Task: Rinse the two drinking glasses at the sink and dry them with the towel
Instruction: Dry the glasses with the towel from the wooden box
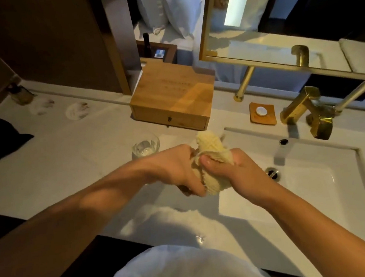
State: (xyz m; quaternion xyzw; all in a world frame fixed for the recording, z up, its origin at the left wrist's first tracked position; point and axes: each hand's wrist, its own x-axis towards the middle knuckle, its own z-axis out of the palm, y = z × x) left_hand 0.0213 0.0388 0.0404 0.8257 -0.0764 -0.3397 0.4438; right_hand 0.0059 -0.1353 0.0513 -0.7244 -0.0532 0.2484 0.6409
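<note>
Two hands meet over the left rim of the sink (319,191): the left hand (180,168) and right hand (230,169) both curl round a bunched cream towel (209,144), and whatever it wraps is hidden. One drinking glass (145,146) stands upright on the counter (65,156), just beyond the left hand and near a wooden box (172,98).

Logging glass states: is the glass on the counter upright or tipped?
Upright. The glass stands on its base on the counter, open rim facing up.

Wooden box (172,98), soap dish (262,113) on countertop (65,156)
</note>
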